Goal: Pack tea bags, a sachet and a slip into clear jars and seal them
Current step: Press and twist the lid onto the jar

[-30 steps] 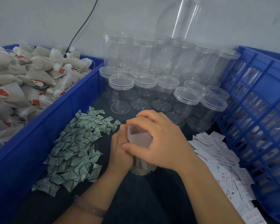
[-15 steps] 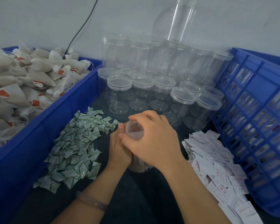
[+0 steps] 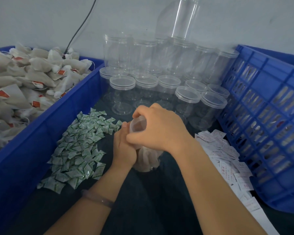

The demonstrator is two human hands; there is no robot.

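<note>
Seen from the head camera, a person's left hand [image 3: 124, 148] gripped the side of a clear jar [image 3: 148, 160] standing on the dark worktop [image 3: 143, 200] between heaped sachets [image 3: 78, 146] and slips [image 3: 227, 158], while the right hand [image 3: 159, 131] curled over its top. Within the last second that hand had turned slightly round the rim. With tea bags [image 3: 145, 156] showing inside, sealing appeared to be under way, though no lid could be made out.

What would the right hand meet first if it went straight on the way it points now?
The right hand grips the top of the jar, so nothing lies between. Past the jar, probably the left hand, then the green sachets; depth is unclear.
</note>
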